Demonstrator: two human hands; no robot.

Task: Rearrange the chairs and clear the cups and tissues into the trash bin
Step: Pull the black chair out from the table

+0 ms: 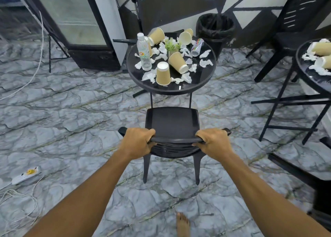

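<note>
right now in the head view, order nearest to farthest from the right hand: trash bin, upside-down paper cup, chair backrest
1. chair backrest, gripped by the right hand
2. upside-down paper cup, near edge of the round table
3. trash bin, by the wall behind the table

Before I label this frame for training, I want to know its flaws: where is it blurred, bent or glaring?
Head view: wide-angle bending curves the glass-door cabinet and the edges; motion blur smears the floor at left and the far-right corner; the round table top shows only small glints; both hands gripping the chair back are fairly sharp; lighting is flat, shadows soft.
</note>
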